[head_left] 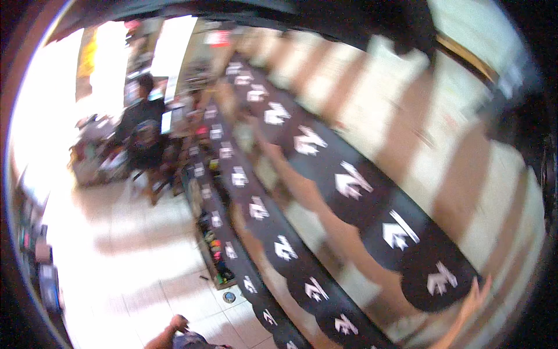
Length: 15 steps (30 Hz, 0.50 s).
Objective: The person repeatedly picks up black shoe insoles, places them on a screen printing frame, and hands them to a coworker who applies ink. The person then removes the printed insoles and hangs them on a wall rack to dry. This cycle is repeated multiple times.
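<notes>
Three long black strips with scalloped edges and repeated white emblems run away from me toward the far upper left. The rightmost strip [401,230] is the widest; a middle strip [273,232] and a narrower left strip [229,247] lie beside it. At the near corner of the rightmost strip is my right hand [475,299], its fingers apart and a fingertip at the strip's edge. My left hand [178,323] is low in the view, beside patterned blue-grey cloth [195,342] and apart from the strips. Its fingers are blurred.
A person in dark clothes [145,128] sits on a stool at a cluttered worktable [87,160], far left. A long box of colourful small items [218,253] stands along the left strip. White floor tiles [139,244] stretch left; a striped pale wall or surface [430,134] is at right.
</notes>
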{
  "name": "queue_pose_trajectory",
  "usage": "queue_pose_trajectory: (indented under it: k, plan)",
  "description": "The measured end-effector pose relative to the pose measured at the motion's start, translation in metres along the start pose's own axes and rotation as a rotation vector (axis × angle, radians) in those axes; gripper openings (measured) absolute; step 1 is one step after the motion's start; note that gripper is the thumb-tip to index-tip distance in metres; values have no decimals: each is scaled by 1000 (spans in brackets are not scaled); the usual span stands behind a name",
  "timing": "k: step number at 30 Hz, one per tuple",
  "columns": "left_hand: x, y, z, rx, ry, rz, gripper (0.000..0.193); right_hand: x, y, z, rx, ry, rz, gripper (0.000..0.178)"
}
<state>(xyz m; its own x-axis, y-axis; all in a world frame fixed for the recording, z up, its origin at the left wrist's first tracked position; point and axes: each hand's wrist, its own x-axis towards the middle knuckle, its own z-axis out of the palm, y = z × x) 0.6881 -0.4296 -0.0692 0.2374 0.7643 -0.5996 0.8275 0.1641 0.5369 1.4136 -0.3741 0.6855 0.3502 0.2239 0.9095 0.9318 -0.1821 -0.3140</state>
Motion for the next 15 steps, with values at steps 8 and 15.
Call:
queue_pose_trajectory:
  k: [8,15]
  plan:
    - [-169,-119,17,-1305,583,-1024,14,-207,-140,129,65,470,-278,35]
    - [-226,-233,-18,-1277,474,-1143,18,-547,-394,254,492,-637,214,29]
